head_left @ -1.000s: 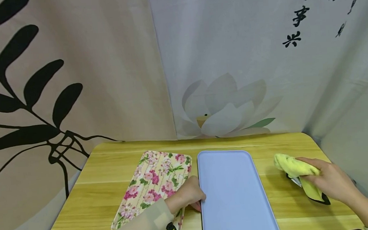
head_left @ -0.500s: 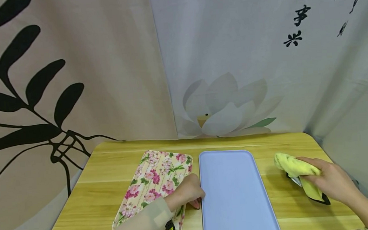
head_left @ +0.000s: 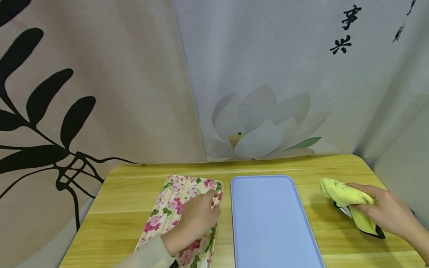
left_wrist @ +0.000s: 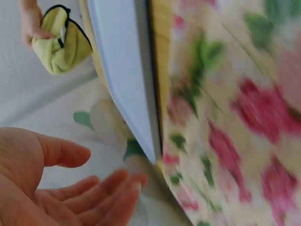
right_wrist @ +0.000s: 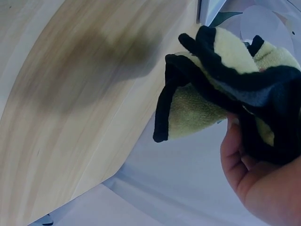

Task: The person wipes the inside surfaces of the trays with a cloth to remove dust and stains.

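A yellow cloth (head_left: pixel 347 195) with dark edging is bunched in my right hand (head_left: pixel 390 211), held above the right part of the table. In the right wrist view the fingers curl round the folded cloth (right_wrist: pixel 197 110). My left hand (head_left: pixel 197 217) hovers over a flower-patterned tray (head_left: pixel 157 223). From the left wrist view, the thumb stands apart from loosely bent fingers of the left hand (left_wrist: pixel 80 183), with nothing between them. A plain blue tray (head_left: pixel 271 224) lies to the right of the flowered one, touched by neither hand.
The wooden table (head_left: pixel 106 226) carries both trays side by side, a narrow strip of wood between them. Behind its back edge hangs a pale curtain (head_left: pixel 140 73) printed with leaves, a lotus and characters. Another curtain borders the right side.
My left hand has come away from the blue tray's left edge and moved left and up over the flowered tray. The right hand and cloth stay where they were.
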